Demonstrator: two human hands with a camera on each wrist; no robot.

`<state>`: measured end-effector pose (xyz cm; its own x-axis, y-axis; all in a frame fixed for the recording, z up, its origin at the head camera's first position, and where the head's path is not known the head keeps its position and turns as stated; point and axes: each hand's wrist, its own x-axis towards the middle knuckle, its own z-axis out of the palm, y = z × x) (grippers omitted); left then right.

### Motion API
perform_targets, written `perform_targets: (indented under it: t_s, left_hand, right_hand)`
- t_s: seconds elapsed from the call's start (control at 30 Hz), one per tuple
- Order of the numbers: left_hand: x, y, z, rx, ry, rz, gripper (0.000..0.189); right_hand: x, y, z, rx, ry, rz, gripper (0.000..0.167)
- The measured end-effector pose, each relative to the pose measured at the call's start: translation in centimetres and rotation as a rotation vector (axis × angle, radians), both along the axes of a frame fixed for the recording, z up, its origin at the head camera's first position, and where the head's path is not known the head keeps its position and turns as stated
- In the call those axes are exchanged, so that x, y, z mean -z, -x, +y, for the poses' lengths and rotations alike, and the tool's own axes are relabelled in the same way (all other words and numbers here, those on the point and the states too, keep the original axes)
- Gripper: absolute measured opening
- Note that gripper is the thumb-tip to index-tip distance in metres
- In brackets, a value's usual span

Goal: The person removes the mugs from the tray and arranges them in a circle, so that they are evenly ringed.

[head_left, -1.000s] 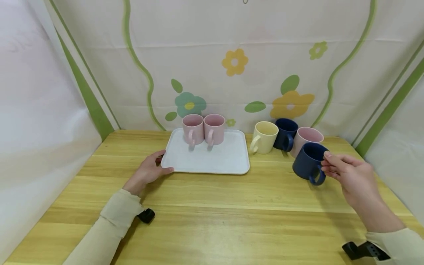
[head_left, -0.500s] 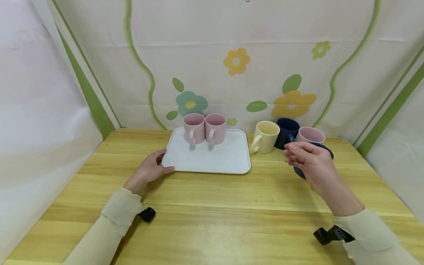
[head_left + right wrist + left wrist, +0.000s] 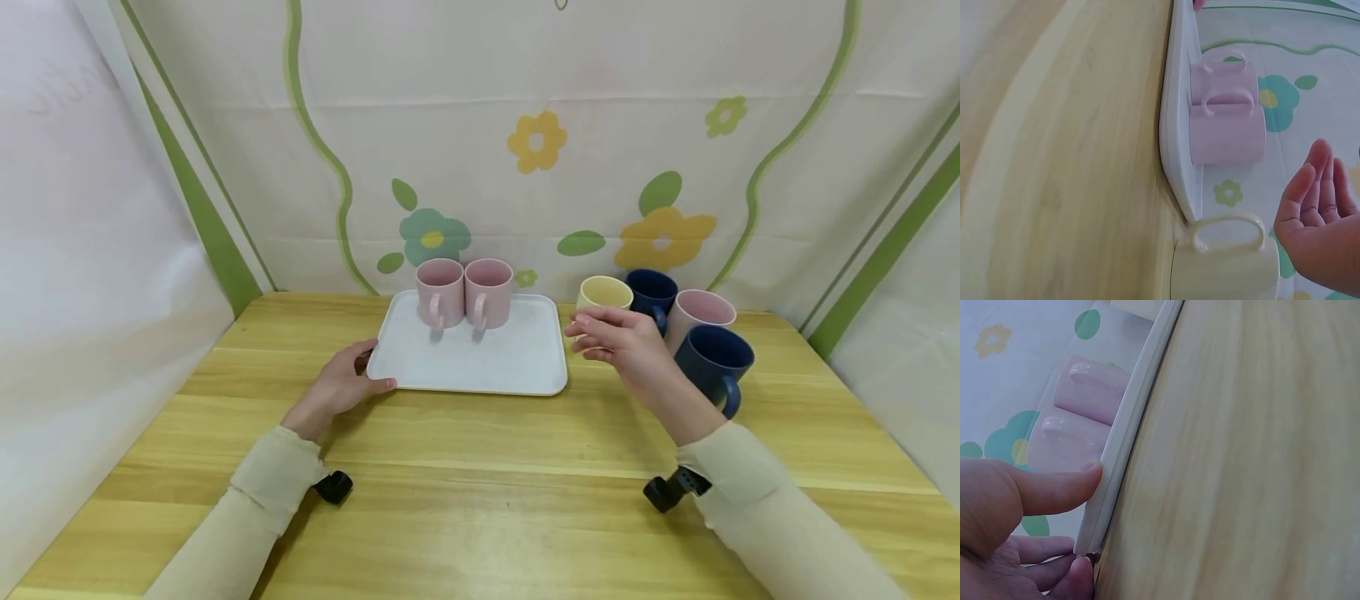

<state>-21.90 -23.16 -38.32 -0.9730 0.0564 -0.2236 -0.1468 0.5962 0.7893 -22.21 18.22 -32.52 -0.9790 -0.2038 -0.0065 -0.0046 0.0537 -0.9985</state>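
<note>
My left hand point(image 3: 337, 383) holds the front left corner of the white tray point(image 3: 465, 358), thumb on the front rim and fingers at the left side. Two pink mugs, a left one point(image 3: 440, 296) and a right one point(image 3: 489, 296), stand side by side at the tray's back, handles facing me. My right hand point(image 3: 622, 342) is in the air with loosely bent fingers, holding nothing. In the head view it partly covers the cream-yellow mug point(image 3: 603, 292). The right wrist view shows that mug's handle point(image 3: 1229, 222) apart from the hand.
Right of the yellow mug stand a dark blue mug point(image 3: 651, 292), a pink mug point(image 3: 703, 308) and a nearer dark blue mug point(image 3: 712, 358), close together. All rest on the wooden table point(image 3: 480, 500). A flowered curtain point(image 3: 450, 150) hangs behind.
My right hand has let go of the nearer dark blue mug and moved left to the yellow mug. That blue mug now stands in front of the pink one. My left hand stays on the tray.
</note>
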Motion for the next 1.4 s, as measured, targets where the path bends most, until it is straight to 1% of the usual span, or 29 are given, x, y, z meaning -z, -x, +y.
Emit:
perform_targets:
  t_s: [0.17,0.27,0.53,0.7,0.9,1.03,1.23,1.4]
  left_hand:
    - [0.0,-0.1,0.0,-0.001,-0.003,0.000,0.092]
    - [-0.1,-0.1,0.0,0.000,-0.003,0.002,0.092]
    - [0.0,-0.2,0.0,0.015,0.008,0.019,0.092]
    - [0.0,-0.1,-0.1,0.017,0.010,0.022,0.092]
    - [0.0,0.0,-0.1,0.015,0.015,0.016,0.092]
    - [-0.1,-0.2,-0.2,0.014,0.019,0.016,0.092]
    - [-0.2,-0.1,-0.2,0.017,0.021,0.009,0.092]
    - [-0.2,0.0,-0.1,0.016,0.014,0.002,0.091]
  right_hand:
    - [0.3,1.4,-1.8,-0.022,-0.064,0.000,0.036]
    - [0.5,1.9,-2.7,-0.037,-0.080,0.000,0.040]
    - [0.9,3.3,-4.8,-0.050,-0.044,-0.050,0.038]
    - [1.3,4.1,-6.0,-0.077,-0.022,-0.068,0.042]
    - [2.1,5.1,-7.4,-0.118,0.014,-0.064,0.049]
    - [2.7,5.6,-8.4,-0.141,0.017,-0.058,0.050]
    - [3.3,6.1,-9.8,-0.140,0.019,-0.060,0.047]
    - [3.4,6.5,-10.6,-0.183,-0.007,-0.088,0.050]
